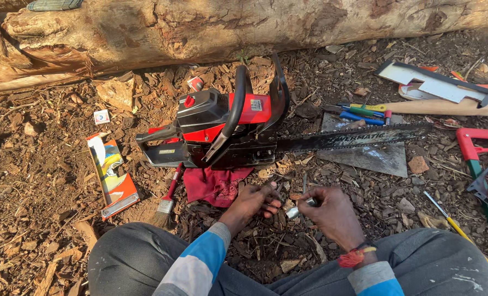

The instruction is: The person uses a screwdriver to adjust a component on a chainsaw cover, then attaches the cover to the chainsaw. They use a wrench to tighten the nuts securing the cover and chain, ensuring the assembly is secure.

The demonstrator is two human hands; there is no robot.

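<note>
Chainsaw part in hand: small metal piece at risk of vanishing into the chips

Small metal piece [294, 211], silvery and short, sits between both hands just above the ground, in front of the person's knees. The right hand [334, 214] is curled nearly closed, its fingertips pinching the piece at one end. The left hand [253, 203] is loosely cupped, fingers bent toward the piece; whether it actually touches it I cannot tell.

What could go wrong, as I judge it: the grip is a fingertip pinch only, and the ground [46, 181] below is deep bark and wood chips. A slip would likely drop the piece into that litter, where something so small is hard to find again. The chainsaw [227, 129] lies just beyond the hands, its chain bare, so a reach forward could brush the teeth.

The chainsaw's long axis runs left to right across the view, bar [353, 137] pointing right, rear handle to the left, roughly parallel to the log [200, 27] behind it. A red cloth [216, 183] lies under its body.
</note>
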